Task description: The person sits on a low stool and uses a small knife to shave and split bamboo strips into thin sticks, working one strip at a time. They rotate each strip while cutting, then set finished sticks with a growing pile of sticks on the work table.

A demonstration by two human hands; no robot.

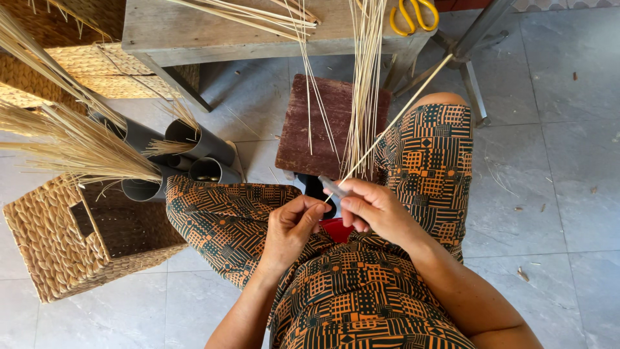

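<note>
The right hand (378,208) is closed around a small grey-handled tool (332,187) and pinches the near end of a thin pale reed strand (400,113), which runs up and away toward the table edge. The left hand (292,226) sits just beside it over the lap, fingers curled in a loose fist, thumb and forefinger pressed together; whether they grip anything I cannot tell. Both hands rest above patterned orange-and-black clothing. Past the knees stands a worn dark red stool (326,126), with a bundle of reed strands (365,84) hanging down over it from the grey wooden table (194,32), where yellow-handled scissors (413,14) lie. To the left, grey plastic pipes (194,145) hold dry straw (77,142), next to a woven basket (45,239). The floor (555,129) is pale grey tile, scattered with a few bits of fibre.
</note>
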